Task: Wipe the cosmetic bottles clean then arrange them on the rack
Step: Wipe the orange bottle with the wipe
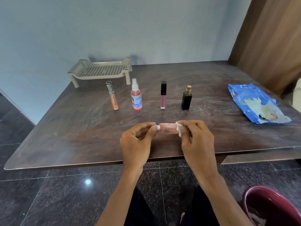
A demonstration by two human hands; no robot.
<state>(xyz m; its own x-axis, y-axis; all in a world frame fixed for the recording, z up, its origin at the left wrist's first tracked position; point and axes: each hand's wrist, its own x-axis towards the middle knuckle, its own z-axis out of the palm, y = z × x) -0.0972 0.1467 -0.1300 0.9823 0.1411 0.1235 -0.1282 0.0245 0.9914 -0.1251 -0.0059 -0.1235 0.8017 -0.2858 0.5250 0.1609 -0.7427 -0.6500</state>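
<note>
The pink bottle (167, 128) is held horizontal above the near part of the table (81, 136). The left hand (136, 141) pinches its capped end between thumb and fingertips. The right hand (197, 137) grips a white wipe (179, 129) against the opposite end. The rack (101, 70) stands at the far left of the table, well apart from the bottle. A blue wipe packet (254, 103) lies at the right.
</note>
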